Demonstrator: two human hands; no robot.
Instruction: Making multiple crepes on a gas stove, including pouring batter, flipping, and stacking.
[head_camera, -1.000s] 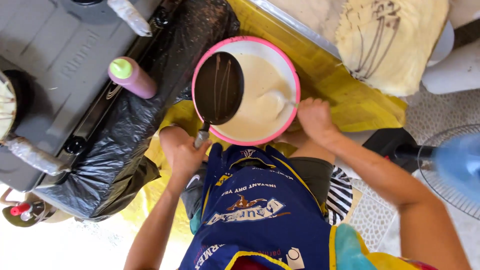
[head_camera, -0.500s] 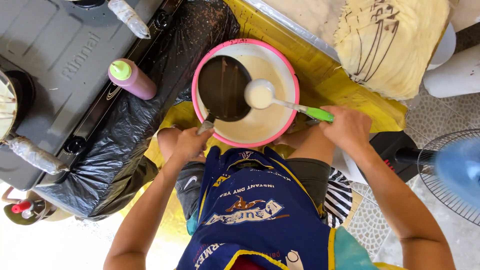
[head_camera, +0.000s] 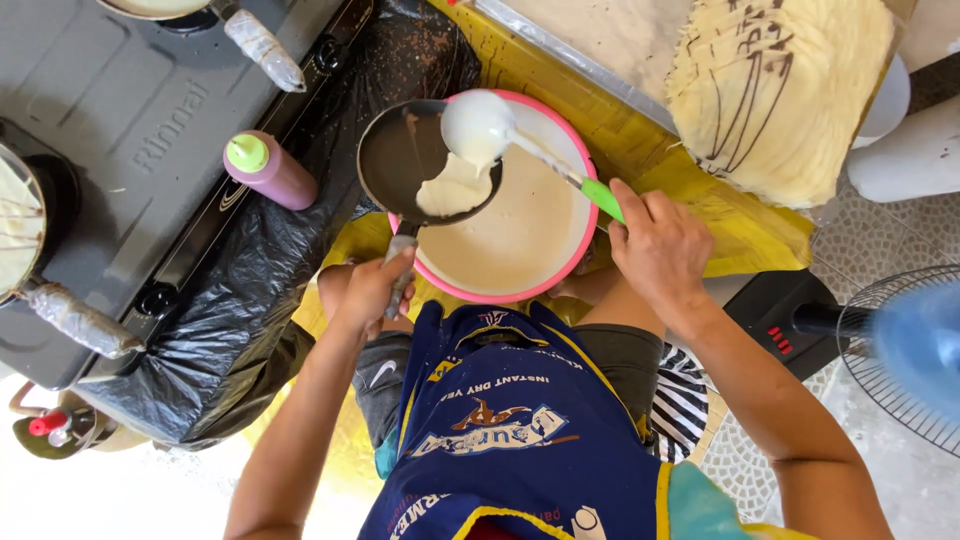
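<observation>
Left hand (head_camera: 372, 292) grips the dark pan (head_camera: 425, 165); right hand (head_camera: 660, 248) clasps the green-handled ladle (head_camera: 478, 125) pouring batter, pink squeeze bottle (head_camera: 270, 170) nearby.

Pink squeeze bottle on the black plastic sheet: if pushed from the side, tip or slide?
The pink squeeze bottle looks tall and narrow with a green cap, so it would probably tip rather than slide. It stands on crumpled black plastic sheet, likely an uneven footing. Its round body would probably roll once down. Fill level cannot be seen, so weight is unclear.

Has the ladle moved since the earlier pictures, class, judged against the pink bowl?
Yes. The ladle has risen out of the batter in the pink bowl and swung left over the dark pan, where it tips batter.
</observation>
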